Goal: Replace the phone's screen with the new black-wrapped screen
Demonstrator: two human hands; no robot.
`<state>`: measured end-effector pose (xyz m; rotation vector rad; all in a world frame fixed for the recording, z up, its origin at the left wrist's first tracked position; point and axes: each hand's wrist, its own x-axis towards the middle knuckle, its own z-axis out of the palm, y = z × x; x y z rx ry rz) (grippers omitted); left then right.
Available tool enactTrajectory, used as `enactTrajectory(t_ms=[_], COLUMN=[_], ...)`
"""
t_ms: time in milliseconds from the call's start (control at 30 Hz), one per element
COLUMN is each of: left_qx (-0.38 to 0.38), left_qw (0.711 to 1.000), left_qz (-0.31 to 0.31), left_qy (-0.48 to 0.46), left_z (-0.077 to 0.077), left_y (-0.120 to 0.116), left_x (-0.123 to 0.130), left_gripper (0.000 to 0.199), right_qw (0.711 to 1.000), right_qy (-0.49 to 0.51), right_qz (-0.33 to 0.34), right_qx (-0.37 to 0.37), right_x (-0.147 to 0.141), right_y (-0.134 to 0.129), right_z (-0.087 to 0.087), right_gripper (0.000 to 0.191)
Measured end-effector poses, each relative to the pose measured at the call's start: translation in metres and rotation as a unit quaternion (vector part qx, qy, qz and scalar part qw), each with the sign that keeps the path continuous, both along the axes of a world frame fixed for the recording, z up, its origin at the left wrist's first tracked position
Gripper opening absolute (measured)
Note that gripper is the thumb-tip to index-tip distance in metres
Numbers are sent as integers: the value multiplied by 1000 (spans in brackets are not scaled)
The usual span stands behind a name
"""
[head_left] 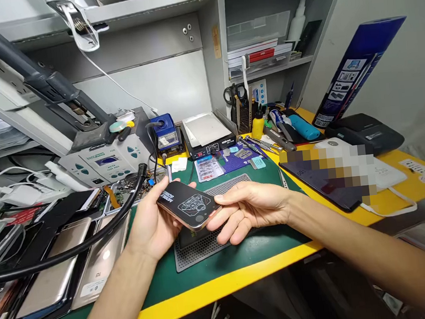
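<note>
Together, two hands hold one phone above the table (213, 290): the left hand (154, 220) cradles its near left edge with the thumb along the side, and the right hand (247, 206) pinches the opposite end between thumb and fingers. The phone (190, 206) shows one line drawing on its dark face and is tilted over one grey pad (199, 258), which lies on one green mat (257, 250). To the left are two gold backs (104, 260), crossed by one black hose (109, 234). Behind stand one control box (103, 162) and one blue unit (165, 134). One black holder (244, 116) carries one pair of scissors (233, 96) and one toothbrush (244, 71), just beside one yellow bottle (257, 126). At right lie one big screen (316, 182) and one black case (367, 132), near one blue tube (358, 72). Three screws (187, 31) dot the panel (134, 49) above.
</note>
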<state>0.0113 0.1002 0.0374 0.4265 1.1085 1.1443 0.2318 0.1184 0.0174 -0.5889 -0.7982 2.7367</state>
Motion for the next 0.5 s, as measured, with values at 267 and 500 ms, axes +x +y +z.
enactTrajectory(t_ms=[267,500], left_qx=[-26,-32], left_qw=[998,997], left_qz=[65,65], left_qy=[-9,-30], left_z=[-7,-7], left_y=[9,13], left_x=[17,20], left_gripper=[18,18], right_qw=[1000,1000], right_qy=[5,14], right_qz=[3,-1], right_qx=[-8,-12], right_x=[0,2], right_y=[2,2], right_z=[-3,-5], right_gripper=[43,37])
